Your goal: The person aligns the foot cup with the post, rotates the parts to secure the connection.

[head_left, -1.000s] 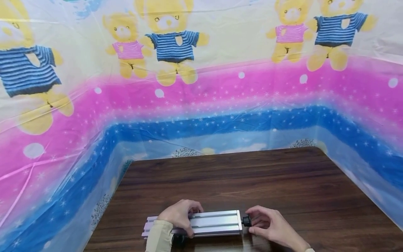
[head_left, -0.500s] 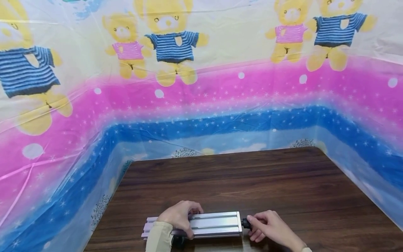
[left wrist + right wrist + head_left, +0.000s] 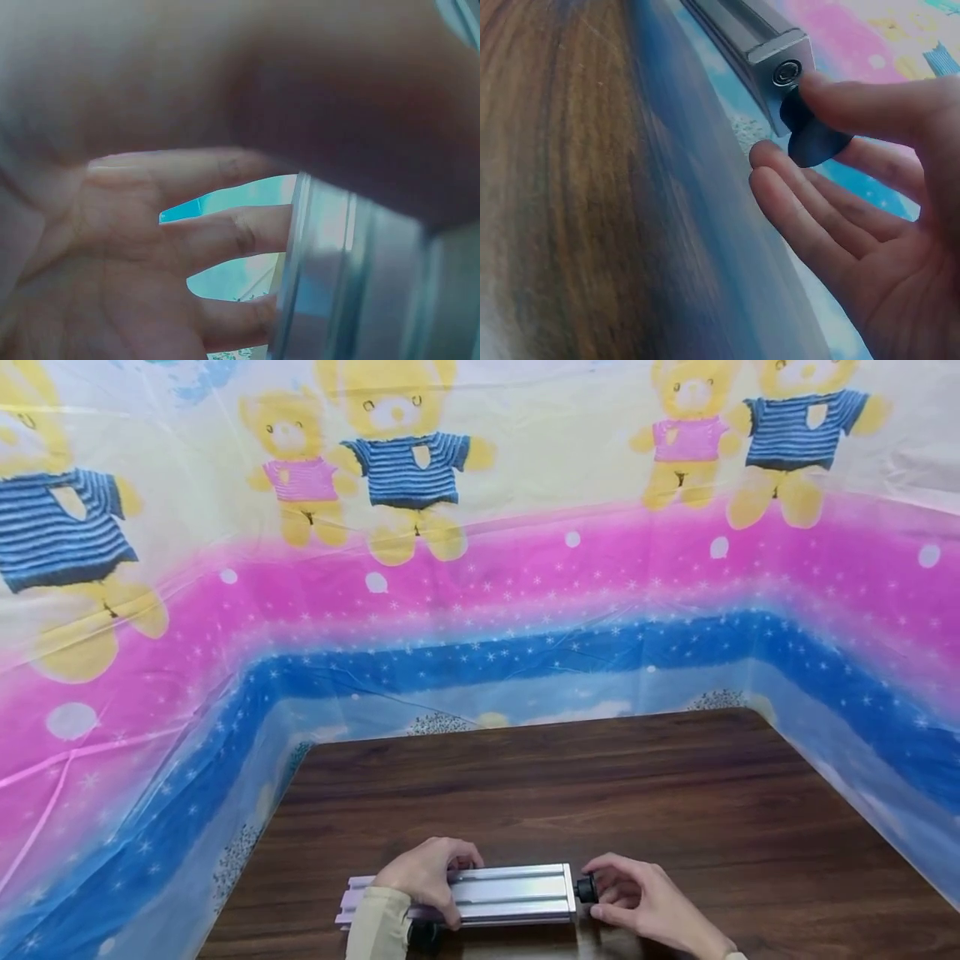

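A silver aluminium profile [image 3: 513, 892] with lengthwise grooves lies across the near part of the table. My left hand [image 3: 431, 872] grips its left half from above, thumb on the near side and fingers on the far side. In the left wrist view, those fingers [image 3: 247, 232] reach the profile's edge [image 3: 322, 285]. A black knob [image 3: 587, 888] sticks out of the end plate on the right. My right hand [image 3: 645, 897] holds this knob between thumb and index finger. The right wrist view shows the thumb [image 3: 862, 109] against the knob, with the other fingers loosely bent below.
The dark wood-grain table [image 3: 555, 785] extends behind and to both sides of the profile. Another black part [image 3: 424, 933] juts out on the near side, by the left sleeve [image 3: 380, 922]. A curtain [image 3: 465, 585] printed with bears surrounds the table.
The right hand's fingers have turned around the knob, the thumb shifting from the knob's upper side to its near side. The left hand and the profile stay in place.
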Demonstrator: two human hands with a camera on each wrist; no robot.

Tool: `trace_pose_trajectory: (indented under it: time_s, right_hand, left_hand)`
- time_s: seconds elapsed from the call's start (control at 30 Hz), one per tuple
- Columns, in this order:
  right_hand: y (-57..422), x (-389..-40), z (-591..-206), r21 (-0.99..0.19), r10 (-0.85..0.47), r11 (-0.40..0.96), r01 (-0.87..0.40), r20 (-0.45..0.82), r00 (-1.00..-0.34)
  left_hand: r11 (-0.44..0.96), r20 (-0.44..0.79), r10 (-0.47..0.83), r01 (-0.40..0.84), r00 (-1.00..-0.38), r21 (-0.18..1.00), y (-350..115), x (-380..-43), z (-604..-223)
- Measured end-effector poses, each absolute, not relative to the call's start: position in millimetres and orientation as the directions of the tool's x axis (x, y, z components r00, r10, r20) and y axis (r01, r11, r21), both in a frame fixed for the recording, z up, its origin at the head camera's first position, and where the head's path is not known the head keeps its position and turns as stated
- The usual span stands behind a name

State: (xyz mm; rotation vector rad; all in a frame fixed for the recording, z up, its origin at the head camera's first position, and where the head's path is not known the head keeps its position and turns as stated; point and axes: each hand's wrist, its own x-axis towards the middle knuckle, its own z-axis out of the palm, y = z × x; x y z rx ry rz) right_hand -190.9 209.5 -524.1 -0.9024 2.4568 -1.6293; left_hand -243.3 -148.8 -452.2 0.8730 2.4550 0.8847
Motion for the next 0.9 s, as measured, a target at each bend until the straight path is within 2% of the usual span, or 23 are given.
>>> trace_pose_trajectory:
  time_s: [0.1, 0.3, 0.73, 0.83, 0.9]
  right_hand:
    - [206, -192, -525, -0.863, -0.503, 0.246, -0.442, 0.276, -0.819]
    - [200, -194, -521, -0.929, -0.534, 0.176, -0.326, 0.188, -0.824]
    - [197, -194, -516, -0.967, -0.503, 0.22, -0.126, -0.002, -0.864]
    - [200, -190, -515, -0.956, -0.486, 0.249, -0.152, 0.012, -0.874]
    - [203, -188, -516, -0.937, -0.479, 0.26, -0.232, 0.084, -0.874]
  left_hand:
    - [0.61, -0.143, 0.668, 0.427, -0.73, 0.668, -150, -243, -453]
    - [0.61, -0.133, 0.66, 0.425, -0.739, 0.669, -155, -244, -452]
    - [0.612, -0.118, 0.663, 0.444, -0.739, 0.654, -154, -246, -448]
    - [0.603, -0.115, 0.667, 0.444, -0.736, 0.662, -155, -244, -449]
    - [0.595, -0.112, 0.669, 0.44, -0.735, 0.672, -155, -242, -450]
